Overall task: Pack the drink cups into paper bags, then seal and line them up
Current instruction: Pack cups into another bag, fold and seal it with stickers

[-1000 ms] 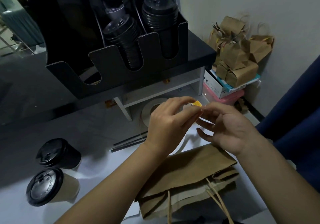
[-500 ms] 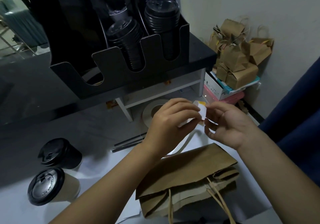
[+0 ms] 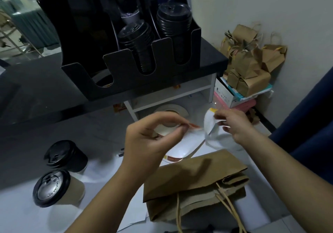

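Observation:
A brown paper bag [image 3: 194,184] lies folded over on the white counter in front of me, its twine handles toward me. Above it, my left hand [image 3: 153,139] pinches a small orange sticker [image 3: 194,126] between thumb and fingertips. My right hand [image 3: 232,124] grips a curled white backing strip [image 3: 210,124] with a yellow tab at its top. Two lidded drink cups stand at the left: a dark one [image 3: 65,156] and a kraft-sleeved one [image 3: 55,187].
A black organiser [image 3: 129,65] with stacks of lids sits on a dark shelf behind. A roll of labels [image 3: 171,113] lies under the shelf. Several sealed brown bags [image 3: 250,65] are piled on boxes at the back right. A blue cloth [image 3: 310,124] hangs at the right.
My hands have pulled apart: the left one drew the orange sticker away to the left, the right one kept the white strip, now hanging curled.

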